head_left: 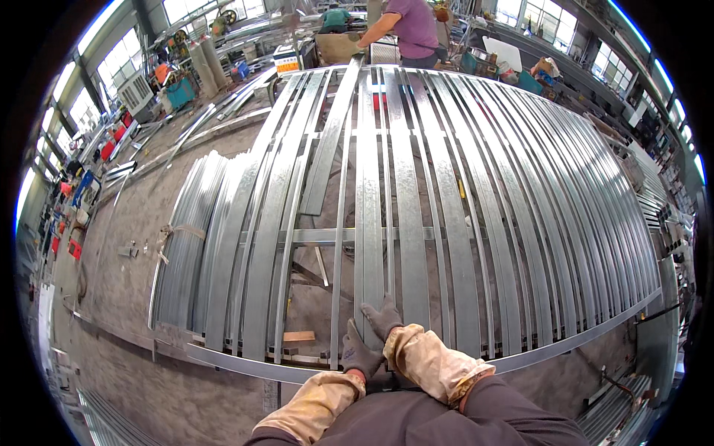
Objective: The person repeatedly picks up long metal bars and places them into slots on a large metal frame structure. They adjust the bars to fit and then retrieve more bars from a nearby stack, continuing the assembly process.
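In grey work gloves, both my hands are at the near end of a long galvanized metal slat (369, 223) on a wide frame. My left hand (362, 355) grips its left edge beside the frame's near rail (245, 366). Slightly farther up, my right hand (383, 319) straddles the same slat, thumb and fingers on opposite edges. Parts of the fingers are hidden. Left of this slat, a shorter loose slat (325, 167) lies askew, its near end free. At the far end, a person in a purple shirt (415, 30) reaches toward its far end.
Many parallel slats (550, 201) fill the frame to the right. A tied bundle of metal profiles (190, 253) lies at left. Below the gaps show a crossbar (320, 236) and a small wooden block (299, 336). Tools and metal offcuts litter the left floor.
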`<action>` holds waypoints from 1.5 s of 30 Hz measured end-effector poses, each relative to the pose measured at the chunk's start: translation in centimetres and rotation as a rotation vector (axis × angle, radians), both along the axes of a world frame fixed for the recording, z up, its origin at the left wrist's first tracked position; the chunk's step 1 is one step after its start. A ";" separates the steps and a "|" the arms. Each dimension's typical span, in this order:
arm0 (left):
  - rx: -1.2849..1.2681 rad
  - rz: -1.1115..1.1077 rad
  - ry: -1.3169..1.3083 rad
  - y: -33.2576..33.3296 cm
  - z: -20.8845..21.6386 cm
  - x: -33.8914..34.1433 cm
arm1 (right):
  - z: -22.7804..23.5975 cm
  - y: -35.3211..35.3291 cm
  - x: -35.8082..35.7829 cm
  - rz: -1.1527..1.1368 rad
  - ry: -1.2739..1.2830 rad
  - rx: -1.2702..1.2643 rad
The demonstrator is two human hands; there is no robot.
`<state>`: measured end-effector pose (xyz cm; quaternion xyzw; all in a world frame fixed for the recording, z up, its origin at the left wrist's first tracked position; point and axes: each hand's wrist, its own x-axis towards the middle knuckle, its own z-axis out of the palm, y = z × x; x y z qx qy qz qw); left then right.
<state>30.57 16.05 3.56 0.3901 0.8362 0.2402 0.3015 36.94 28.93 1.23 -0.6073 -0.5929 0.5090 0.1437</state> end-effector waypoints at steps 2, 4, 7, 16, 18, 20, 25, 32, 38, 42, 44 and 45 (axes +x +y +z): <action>-0.009 0.006 -0.041 0.1 -0.1 0.5 | -0.6 0.2 0.6 -0.003 0.025 0.035; -0.023 0.011 -0.078 0.2 -0.5 0.3 | -0.1 0.1 0.5 -0.004 0.069 0.043; 0.010 -0.032 -0.019 0.1 -2.5 -0.2 | -0.7 -0.1 -0.7 -0.059 0.096 0.050; 0.345 -0.230 -0.034 -3.9 -1.2 -10.1 | -3.4 0.9 -2.5 -0.181 -0.025 0.159; 0.380 -0.148 0.034 -6.2 -1.4 -11.6 | -2.4 0.7 -2.8 -0.127 -0.119 0.205; 0.376 -0.082 0.061 -8.7 -1.4 -11.6 | -2.3 0.7 -2.9 -0.131 -0.063 0.150; 0.476 -0.152 0.219 -10.4 -2.6 -9.5 | -4.3 0.8 -3.1 -0.110 -0.051 0.315; 0.489 -0.225 0.200 -10.6 -2.9 -7.3 | -4.1 2.7 -1.9 -0.027 -0.003 0.160; 0.513 -0.254 0.209 -10.4 -3.3 -8.0 | -1.6 2.2 -3.1 -0.104 -0.012 0.079; 0.519 -0.223 0.249 -10.3 -3.8 -7.5 | -2.7 2.2 -3.1 -0.115 0.094 0.086; 0.514 -0.186 0.260 -10.1 -3.9 -7.3 | -3.4 2.3 -3.2 -0.119 0.156 0.104; 0.498 -0.170 0.264 -10.1 -3.6 -7.1 | -3.9 2.0 -3.3 -0.130 0.173 0.117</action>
